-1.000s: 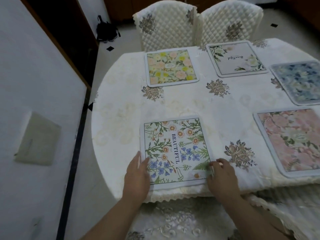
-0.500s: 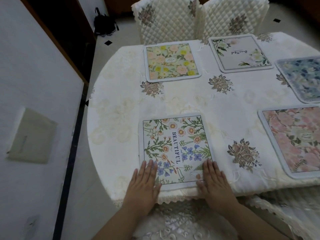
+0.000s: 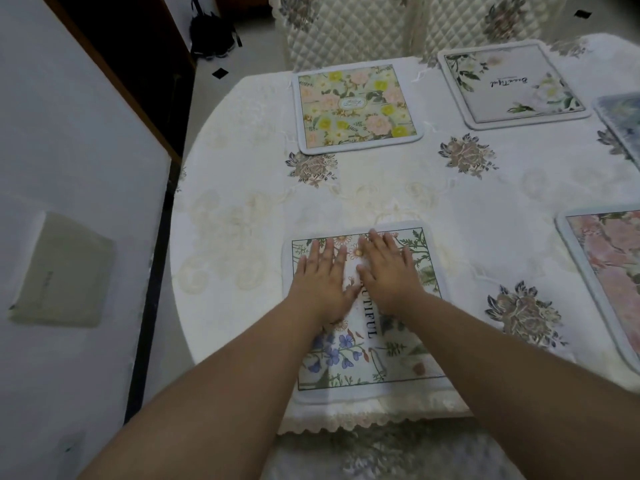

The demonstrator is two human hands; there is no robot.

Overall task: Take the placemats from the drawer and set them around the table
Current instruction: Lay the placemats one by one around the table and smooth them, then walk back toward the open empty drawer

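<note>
Nearest, the wildflower mat (image 3: 363, 344) lies at the counter's (image 3: 242, 237) near edge. Both hands rest flat on its far half, left hand (image 3: 320, 275) and right hand (image 3: 386, 271) side by side, fingers spread wide, holding nothing. This looks like smoothing the last mat into place. Next, lift off without dragging it. Beyond lie the pink mat (image 3: 609, 271), yellow mat (image 3: 356, 107) and white mat (image 3: 512, 83).
</note>
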